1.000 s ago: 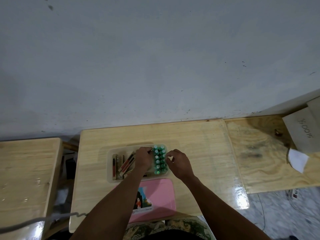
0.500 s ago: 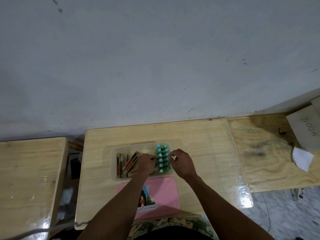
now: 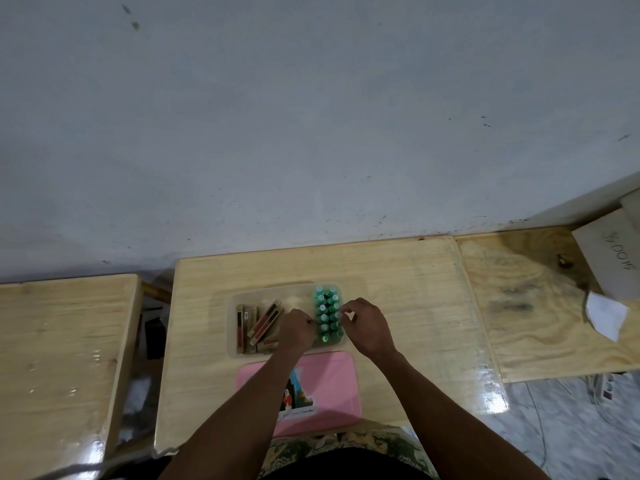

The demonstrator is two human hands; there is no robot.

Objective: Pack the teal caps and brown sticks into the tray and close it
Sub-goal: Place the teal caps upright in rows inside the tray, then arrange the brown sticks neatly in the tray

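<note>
Teal caps [image 3: 323, 307] stand in the right end of the tray [image 3: 270, 288], in two columns of six, twelve as far as can be counted. Brown sticks [image 3: 266, 318] fill its left part: three or so lie straight along the left wall and two lie slanted across the middle. More sit under the left hand, so no full count can be given. The one tray sits in the middle of the counter [image 3: 398, 289], somewhat nearer the front edge. One pink lid [image 3: 332, 382] lies flat just in front of it, at the front edge, off the tray and partly under the left forearm.

The left hand [image 3: 296, 329] is over the tray between sticks and caps. Its fingers are curled down, with the knuckles against the left column of caps. What it holds, if anything, cannot be told. The right hand [image 3: 367, 327] is at the tray's right end, with thumb and forefinger bent towards each other at the right column. Whether they pinch a cap cannot be told.

One box [image 3: 609, 261] and one white paper [image 3: 606, 315] lie on a board to the right.
</note>
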